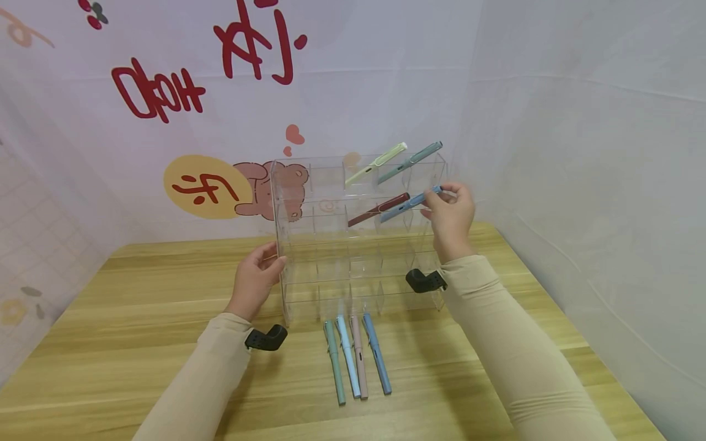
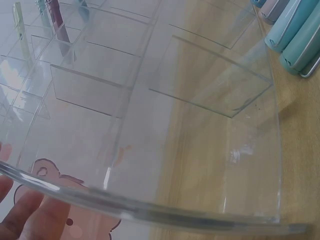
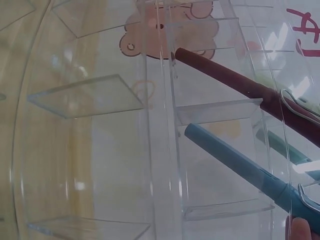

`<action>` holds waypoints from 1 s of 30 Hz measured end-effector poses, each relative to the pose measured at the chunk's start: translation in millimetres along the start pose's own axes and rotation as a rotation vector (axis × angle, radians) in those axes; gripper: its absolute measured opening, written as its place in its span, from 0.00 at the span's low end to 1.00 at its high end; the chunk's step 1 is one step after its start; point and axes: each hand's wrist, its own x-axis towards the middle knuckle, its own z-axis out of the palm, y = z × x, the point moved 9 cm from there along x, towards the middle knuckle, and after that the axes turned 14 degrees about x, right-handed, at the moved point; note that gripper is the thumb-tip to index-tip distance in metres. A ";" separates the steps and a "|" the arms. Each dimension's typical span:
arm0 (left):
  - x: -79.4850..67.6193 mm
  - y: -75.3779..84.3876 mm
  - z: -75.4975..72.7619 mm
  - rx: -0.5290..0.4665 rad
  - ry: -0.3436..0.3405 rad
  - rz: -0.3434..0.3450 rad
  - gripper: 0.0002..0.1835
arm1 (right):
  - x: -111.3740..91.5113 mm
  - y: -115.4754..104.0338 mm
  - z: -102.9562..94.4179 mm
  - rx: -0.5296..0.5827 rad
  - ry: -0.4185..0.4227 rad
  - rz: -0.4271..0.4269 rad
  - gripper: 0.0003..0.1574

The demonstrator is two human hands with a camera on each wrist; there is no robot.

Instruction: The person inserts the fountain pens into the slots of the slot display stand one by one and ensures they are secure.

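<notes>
A clear acrylic pen rack with rows of small compartments stands upright on the table. My right hand pinches the cap end of a blue pen, which lies slanted in the second row from the top; the right wrist view shows its silver clip and a fingertip by the cap. Beside it rests a dark red pen. In the top row lean a pale yellow-green pen and a grey-green pen. My left hand holds the rack's left side panel, fingers along its outer face.
On the wooden table before the rack lie a green pen, a light blue pen, a mauve pen and a darker blue pen. Behind the rack hangs a printed white cloth; another cloth wall borders the right.
</notes>
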 end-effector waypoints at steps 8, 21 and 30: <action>-1.0 1.0 0.1 -0.018 -0.002 -0.001 0.28 | -1.1 0.1 0.3 -0.008 -0.021 -0.021 0.13; -1.2 1.3 0.2 -0.025 -0.001 -0.005 0.29 | -5.3 0.8 -4.7 -0.032 -0.046 -0.050 0.16; 0.2 -0.2 0.6 -0.022 0.001 -0.001 0.29 | -5.0 1.3 -6.5 -0.010 -0.065 -0.071 0.18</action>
